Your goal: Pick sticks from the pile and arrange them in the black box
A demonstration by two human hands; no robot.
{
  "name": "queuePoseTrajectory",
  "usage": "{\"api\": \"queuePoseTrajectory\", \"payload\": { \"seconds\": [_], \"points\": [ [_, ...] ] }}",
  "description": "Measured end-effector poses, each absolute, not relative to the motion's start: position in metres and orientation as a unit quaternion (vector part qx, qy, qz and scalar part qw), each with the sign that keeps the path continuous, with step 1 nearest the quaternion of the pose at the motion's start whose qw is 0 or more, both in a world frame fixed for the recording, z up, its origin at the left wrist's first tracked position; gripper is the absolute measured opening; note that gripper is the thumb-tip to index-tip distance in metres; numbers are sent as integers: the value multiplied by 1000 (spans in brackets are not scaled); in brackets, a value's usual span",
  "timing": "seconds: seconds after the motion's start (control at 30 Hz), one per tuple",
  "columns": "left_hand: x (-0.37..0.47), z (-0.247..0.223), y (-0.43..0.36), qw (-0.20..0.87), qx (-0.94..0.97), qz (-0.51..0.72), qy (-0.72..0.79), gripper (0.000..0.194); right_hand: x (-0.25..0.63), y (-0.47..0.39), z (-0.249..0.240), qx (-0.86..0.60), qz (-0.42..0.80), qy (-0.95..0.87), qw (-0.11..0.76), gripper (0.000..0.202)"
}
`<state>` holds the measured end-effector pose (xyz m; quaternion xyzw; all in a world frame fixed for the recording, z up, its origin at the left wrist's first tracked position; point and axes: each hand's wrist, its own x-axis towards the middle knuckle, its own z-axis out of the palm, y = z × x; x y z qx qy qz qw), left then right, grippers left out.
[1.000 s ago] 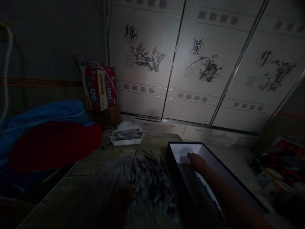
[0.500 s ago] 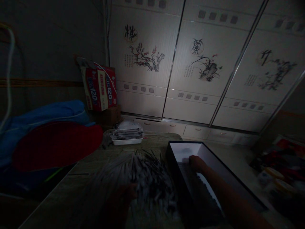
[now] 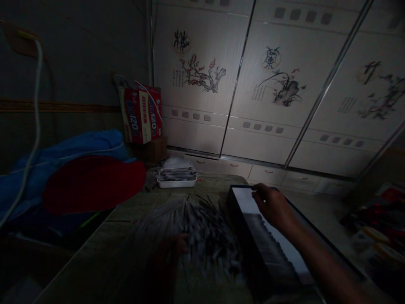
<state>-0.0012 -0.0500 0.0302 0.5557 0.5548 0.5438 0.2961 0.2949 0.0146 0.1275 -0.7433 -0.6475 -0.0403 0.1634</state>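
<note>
A long dark-rimmed box with a pale inside lies on the right of the table. It holds a row of dark, thin items lined up along its length. My right hand is over the far part of the box, fingers curled and pressed together; whatever they hold is too small to name. A loose heap of thin pen-like sticks spreads over the table beside the box. In deep shadow at the heap's near left edge is my left hand, its fingers bent and dim, so its grip is unclear.
A white tray of similar sticks sits at the table's far edge. Red and blue cloth lies to the left, near a hanging white cable. A red carton stands by the cabinet doors.
My right hand has lifted from the row inside the box toward its far rim. My left hand has stayed near the heap. The whole view has shifted slightly.
</note>
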Motion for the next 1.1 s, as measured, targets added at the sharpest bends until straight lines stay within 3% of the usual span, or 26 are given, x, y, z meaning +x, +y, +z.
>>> {"api": "queuePoseTrajectory", "payload": {
  "seconds": [0.17, 0.3, 0.4, 0.57, 0.7, 0.9, 1.1],
  "points": [
    [-4, 17, -25, 283, 538, 571, 551, 24, 215, -50, 95, -647, 68, -699, 296, 23],
    [-12, 12, -18, 274, 524, 588, 552, 27, 175, -56, 39, -628, 141, -705, 297, 20],
    [-15, 10, -15, 268, 551, 561, 557, 31, 155, -42, 10, -645, 114, -700, 285, 30],
    [-16, 9, -14, 259, 592, 549, 530, 40, 130, -19, -1, -683, 4, -695, 226, 20],
    [-14, 6, -13, 266, 593, 540, 534, 38, 125, -10, -7, -689, -40, -690, 219, 25],
    [-14, 4, -9, 290, 571, 525, 560, 43, 142, -22, -23, -683, -32, -682, 259, 21],
    [-10, 6, -10, 346, 578, 477, 565, 48, 161, -46, -22, -674, 31, -627, 390, 28]
  ]
}}
